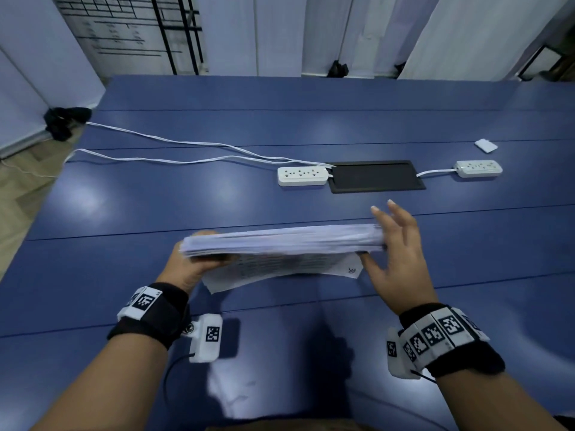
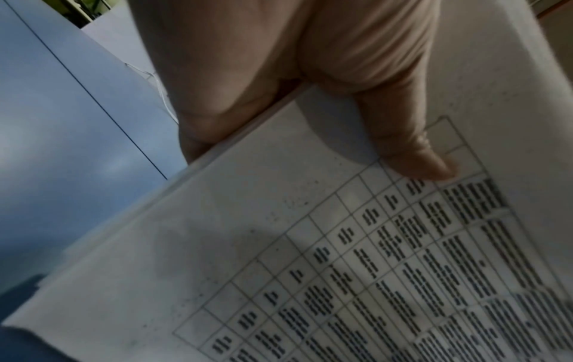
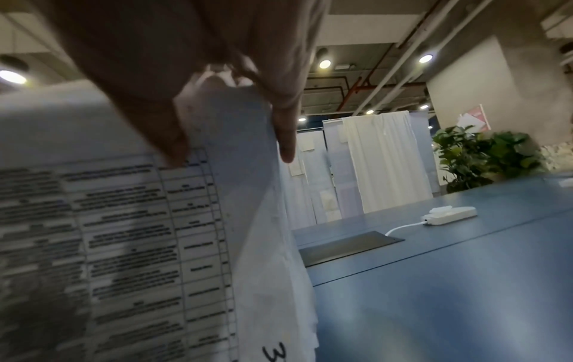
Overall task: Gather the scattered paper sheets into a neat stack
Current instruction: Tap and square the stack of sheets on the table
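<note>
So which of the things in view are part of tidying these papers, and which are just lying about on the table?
Part of the job:
- paper stack, held on edge above the blue table
- left hand, gripping its left end
- right hand, fingers straight against its right end

Just lying about:
- two white power strips
- their white cables
- black cable hatch
- small white pad

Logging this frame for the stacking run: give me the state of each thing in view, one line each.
paper stack: gathered, held on edge on the table, one sheet sticking out at the bottom
left hand: grips the stack's left end, thumb on the printed face
right hand: fingers straight, flat against the stack's right end
near power strip: lying flat, sockets empty
far power strip: lying flat, sockets empty
table hatch: closed
</note>
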Demonstrator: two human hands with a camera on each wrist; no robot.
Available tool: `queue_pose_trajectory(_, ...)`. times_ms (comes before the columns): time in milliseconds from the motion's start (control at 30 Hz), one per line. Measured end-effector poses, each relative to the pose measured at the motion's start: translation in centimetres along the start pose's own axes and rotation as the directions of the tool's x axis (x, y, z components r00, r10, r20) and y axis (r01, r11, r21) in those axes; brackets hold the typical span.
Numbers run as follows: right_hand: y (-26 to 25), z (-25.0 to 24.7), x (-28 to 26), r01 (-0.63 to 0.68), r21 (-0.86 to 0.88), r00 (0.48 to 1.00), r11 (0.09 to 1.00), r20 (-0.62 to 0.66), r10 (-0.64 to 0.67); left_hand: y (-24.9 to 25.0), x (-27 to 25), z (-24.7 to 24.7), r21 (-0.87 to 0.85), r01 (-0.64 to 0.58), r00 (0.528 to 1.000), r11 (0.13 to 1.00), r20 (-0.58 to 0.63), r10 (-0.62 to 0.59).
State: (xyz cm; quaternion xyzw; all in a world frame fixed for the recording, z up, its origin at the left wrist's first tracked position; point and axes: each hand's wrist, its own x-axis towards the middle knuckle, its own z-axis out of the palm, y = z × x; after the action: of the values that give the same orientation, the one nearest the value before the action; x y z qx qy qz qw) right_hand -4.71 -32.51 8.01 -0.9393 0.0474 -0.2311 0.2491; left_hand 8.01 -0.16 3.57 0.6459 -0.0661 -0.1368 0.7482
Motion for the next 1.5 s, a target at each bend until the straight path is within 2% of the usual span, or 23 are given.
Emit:
queue_pose_trajectory(67,0.0,0.0,0.0,-0.007,0.060,0.998,0.998,-0.061,0.011,-0.1,0.0,0.1,-0.045,0.013,1.000,0.999,-0.017,-0.014)
queue_pose_trajectory(233,-0.5,-0.2,0.3,0.001,0.107,0.998,0.994,-0.063,0.006,0.1,0.2,0.3,-0.091,0.029,0.999,0.995,-0.028,-0.031)
queue_pose_trajectory(400,-0.6,0.2,0.5,0.018,-0.013,1.000,1.000,0.020,-0.018,0.0,0.2,0.1,-0.089,0.041,0.999,0.995,-0.022,-0.043)
queue_pose_trajectory(500,-0.7,0.1,0.7,-0.006,0.075,0.998,0.997,-0.059,0.010,0.0,0.3,-0.1,-0.103,0.058,0.998,0.993,-0.005,-0.058)
queue_pose_trajectory(600,-0.7,0.1,0.9,-0.025,0.066,0.998,0.998,-0.051,0.028,-0.3,0.4,-0.2,-0.106,0.059,0.998,0.993,0.006,-0.059)
queue_pose_trajectory(700,-0.6,0.2,0.7,-0.001,0.126,0.995,0.992,-0.103,0.014,-0.6,0.4,-0.4,-0.095,0.071,0.997,0.993,-0.004,-0.072)
queue_pose_trajectory(833,-0.4,0.1,0.7,-0.008,0.127,0.996,0.992,-0.089,0.019,-1.1,0.5,-0.6,-0.060,0.076,0.997,0.995,0.007,-0.076)
queue_pose_trajectory(933,-0.4,0.0,0.8,-0.023,0.249,0.987,0.968,-0.149,0.062,-1.5,0.5,-0.7,-0.039,0.086,0.996,0.996,0.001,-0.086)
queue_pose_trajectory(1000,-0.3,0.2,0.7,-0.185,0.390,0.968,0.902,-0.087,0.236,-1.5,0.5,-0.6,-0.042,0.094,0.995,0.995,-0.016,-0.095)
queue_pose_trajectory(1033,-0.1,0.3,0.7,-0.287,0.477,0.941,0.831,-0.019,0.337,-1.4,0.4,-0.5,-0.044,0.095,0.995,0.995,-0.019,-0.096)
queue_pose_trajectory(1067,0.3,0.5,0.8,-0.371,0.580,0.909,0.725,0.069,0.410,-1.2,0.4,-0.3,-0.043,0.095,0.995,0.995,-0.022,-0.096)
queue_pose_trajectory(1133,1.9,1.0,0.8,-0.480,0.732,0.850,0.484,0.250,0.464,-1.0,0.4,-0.3,-0.044,0.079,0.997,0.996,-0.022,-0.080)
queue_pose_trajectory(1167,2.7,1.3,0.9,-0.524,0.735,0.826,0.430,0.317,0.465,-0.8,0.4,-0.4,-0.044,0.073,0.997,0.996,-0.019,-0.074)
queue_pose_trajectory(1233,3.5,1.8,1.3,-0.586,0.707,0.796,0.396,0.411,0.443,-0.3,0.5,-0.2,-0.035,0.068,0.998,0.997,0.000,-0.068)
queue_pose_trajectory(1300,3.1,2.2,1.8,-0.592,0.706,0.795,0.389,0.429,0.430,0.2,0.7,0.2,-0.026,0.065,0.998,0.998,0.024,-0.064)
queue_pose_trajectory(1500,-1.1,0.8,4.8,-0.454,0.803,0.867,0.386,0.299,0.399,2.7,1.6,1.5,-0.036,-0.083,0.996,0.996,-0.048,0.081)
